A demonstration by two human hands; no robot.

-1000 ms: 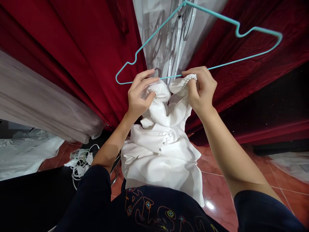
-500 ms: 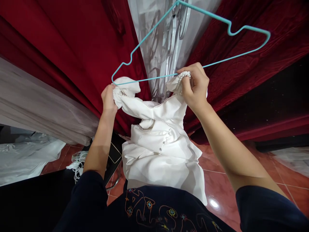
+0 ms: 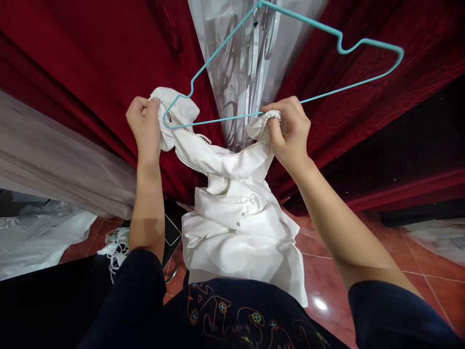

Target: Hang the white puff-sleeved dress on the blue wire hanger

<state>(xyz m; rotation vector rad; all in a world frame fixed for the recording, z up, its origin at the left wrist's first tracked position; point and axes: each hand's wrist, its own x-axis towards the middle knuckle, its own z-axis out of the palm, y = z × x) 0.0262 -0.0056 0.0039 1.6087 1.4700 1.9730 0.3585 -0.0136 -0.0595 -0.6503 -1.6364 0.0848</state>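
A white garment [image 3: 240,218] with a pearl-trimmed neckline and a row of small buttons hangs in front of me. My left hand [image 3: 144,123] grips its left shoulder, which is pulled up over the left end of a teal wire hanger [image 3: 327,92]. My right hand [image 3: 288,131] is closed on the right shoulder, pinched against the hanger's lower bar. The hanger's hook runs out of view at the top.
Dark red curtains [image 3: 90,72] hang behind, with a sheer white panel [image 3: 250,53] between them. Grey fabric [image 3: 54,165] drapes at the left. White cloth [image 3: 32,237] and a tangle of white cables [image 3: 116,247] lie on the glossy red tile floor [image 3: 327,271].
My left hand moved left and upward, stretching the neckline open and drawing the left shoulder over the hanger's left end. The right hand stayed at the bar.
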